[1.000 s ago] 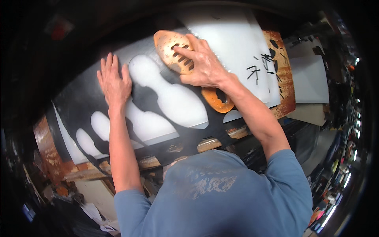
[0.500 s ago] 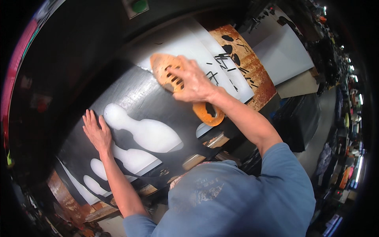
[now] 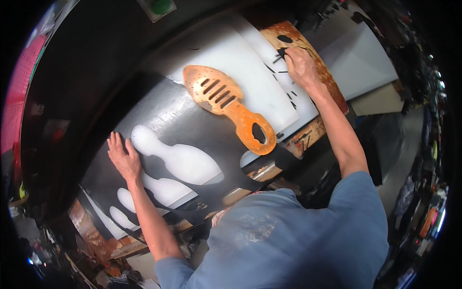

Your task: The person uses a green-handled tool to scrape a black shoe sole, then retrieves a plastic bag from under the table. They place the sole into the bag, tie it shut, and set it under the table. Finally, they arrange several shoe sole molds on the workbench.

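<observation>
Nearest the camera, the person's blue-grey shirt [image 3: 298,241] fills the lower frame, both bare forearms reaching up and away from it. Left hand [image 3: 124,156] lies flat on the black-painted sheet [image 3: 159,115], fingers extended and slightly apart, palm down, gripping nothing; its fingertips rest just beside the head of a white pin-shaped silhouette [image 3: 178,161]. Further white silhouettes [image 3: 163,190] lie below and to the left of it on the same sheet. Beyond, an orange paddle-shaped stencil [image 3: 226,103] with slots and a handle hole lies loose across the boundary between the black area and the white sheet [image 3: 231,58], touched by neither hand. Farthest out, the right hand [image 3: 301,67] is at the rusty-brown board [image 3: 332,91], fingers curled together over small black marks [image 3: 284,50]; whether they pinch anything cannot be told.
</observation>
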The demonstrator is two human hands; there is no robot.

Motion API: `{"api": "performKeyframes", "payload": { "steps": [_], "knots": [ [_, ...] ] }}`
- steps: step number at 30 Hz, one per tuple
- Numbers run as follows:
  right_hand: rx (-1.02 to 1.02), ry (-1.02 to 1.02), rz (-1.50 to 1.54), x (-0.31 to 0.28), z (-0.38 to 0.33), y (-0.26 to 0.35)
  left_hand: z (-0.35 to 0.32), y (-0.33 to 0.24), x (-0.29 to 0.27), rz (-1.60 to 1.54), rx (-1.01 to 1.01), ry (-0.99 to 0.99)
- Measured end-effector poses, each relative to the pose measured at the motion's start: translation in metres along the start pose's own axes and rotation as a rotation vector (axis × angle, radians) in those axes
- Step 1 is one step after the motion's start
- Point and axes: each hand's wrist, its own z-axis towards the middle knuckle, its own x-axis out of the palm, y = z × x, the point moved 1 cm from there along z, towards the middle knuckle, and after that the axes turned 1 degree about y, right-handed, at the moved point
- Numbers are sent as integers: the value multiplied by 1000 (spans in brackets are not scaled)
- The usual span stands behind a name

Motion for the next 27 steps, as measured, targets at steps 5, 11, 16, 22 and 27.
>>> {"api": "performKeyframes", "payload": {
  "steps": [5,11,16,22,27],
  "knots": [
    [-391,-91,341,45,62,89,1,-3,-2,-12,-40,29],
    [-405,413,271,82,156,153,1,-7,-8,-37,-58,39],
    [-53,395,114,71,152,78,-1,-7,-9,-50,-51,26],
    [122,142,628,-5,22,74,-1,-2,-5,-56,-26,-2],
    [-183,205,405,-34,-95,177,2,1,-1,-70,-8,7]
  ]
}}
